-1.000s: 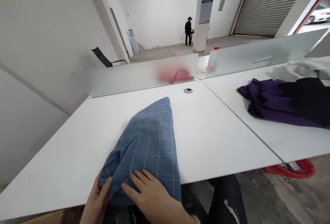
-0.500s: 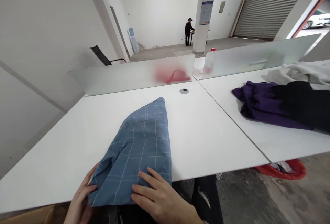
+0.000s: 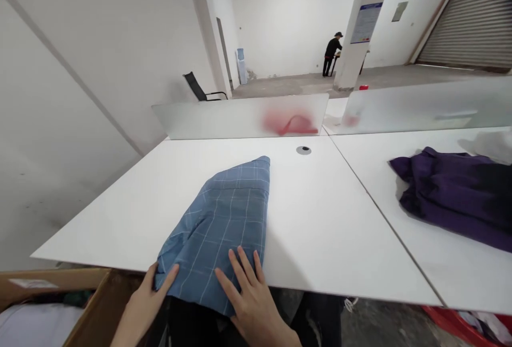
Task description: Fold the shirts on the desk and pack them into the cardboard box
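Observation:
A folded blue checked shirt (image 3: 224, 224) lies on the white table (image 3: 328, 219), its narrow end pointing away from me and its near end at the table's front edge. My left hand (image 3: 150, 299) pinches the shirt's near left edge, with the thumb on top. My right hand (image 3: 252, 304) rests on the near end of the cloth with its fingers spread. To the right, on the adjoining table section, lies a crumpled dark purple garment (image 3: 452, 195).
A frosted divider (image 3: 240, 118) runs along the table's far side. An open cardboard box (image 3: 96, 293) with cloth inside stands at the lower left, and a red basket (image 3: 448, 325) sits on the floor at the lower right. A distant person (image 3: 332, 54) stands across the room.
The view has swung, bringing the cardboard box in at the lower left. My hands have drawn closer together, and the right hand's fingers now spread wider on the shirt.

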Motion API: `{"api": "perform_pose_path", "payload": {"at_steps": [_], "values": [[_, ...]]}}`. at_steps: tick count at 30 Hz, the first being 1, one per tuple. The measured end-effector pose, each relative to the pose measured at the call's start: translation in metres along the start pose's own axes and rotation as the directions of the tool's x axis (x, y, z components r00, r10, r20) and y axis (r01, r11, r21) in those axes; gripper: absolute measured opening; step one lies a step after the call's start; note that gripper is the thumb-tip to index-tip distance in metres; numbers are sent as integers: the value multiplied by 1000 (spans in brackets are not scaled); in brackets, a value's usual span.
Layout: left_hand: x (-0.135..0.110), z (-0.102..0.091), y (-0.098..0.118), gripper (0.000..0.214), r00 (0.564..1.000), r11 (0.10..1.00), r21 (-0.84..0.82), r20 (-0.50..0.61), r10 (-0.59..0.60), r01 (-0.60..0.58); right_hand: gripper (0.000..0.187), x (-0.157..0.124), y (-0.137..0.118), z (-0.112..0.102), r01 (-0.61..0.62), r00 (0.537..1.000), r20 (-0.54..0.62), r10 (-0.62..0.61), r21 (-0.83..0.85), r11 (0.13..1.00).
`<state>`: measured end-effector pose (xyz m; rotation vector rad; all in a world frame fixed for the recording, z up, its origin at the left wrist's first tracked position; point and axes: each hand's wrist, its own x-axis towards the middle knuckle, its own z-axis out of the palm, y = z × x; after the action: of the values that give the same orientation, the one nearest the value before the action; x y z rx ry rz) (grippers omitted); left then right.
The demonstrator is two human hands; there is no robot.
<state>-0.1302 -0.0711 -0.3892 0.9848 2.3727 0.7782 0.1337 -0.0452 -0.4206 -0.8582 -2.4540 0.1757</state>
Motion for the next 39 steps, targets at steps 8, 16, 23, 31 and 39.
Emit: {"api": "perform_pose_path", "payload": {"at_steps": [8,16,23,31,39], "values": [[-25,21,-7,69,983,942,-335,174,65,-3,63,-16,18,-22,149,977,143,-158,76,986],[-51,-10,-33,60,778,925,-377,592,211,36,53,-84,59,-27,341,927,49,-371,297,892],[-16,2,2,46,886,920,-382,393,246,-86,55,-29,59,-42,-427,904,147,402,345,835],[-49,63,-26,51,988,593,-795,157,5,123,76,40,86,0,-581,814,118,569,137,802],[-53,55,-58,57,792,422,-773,583,179,474,72,0,64,5,-445,895,45,443,129,886]]}}
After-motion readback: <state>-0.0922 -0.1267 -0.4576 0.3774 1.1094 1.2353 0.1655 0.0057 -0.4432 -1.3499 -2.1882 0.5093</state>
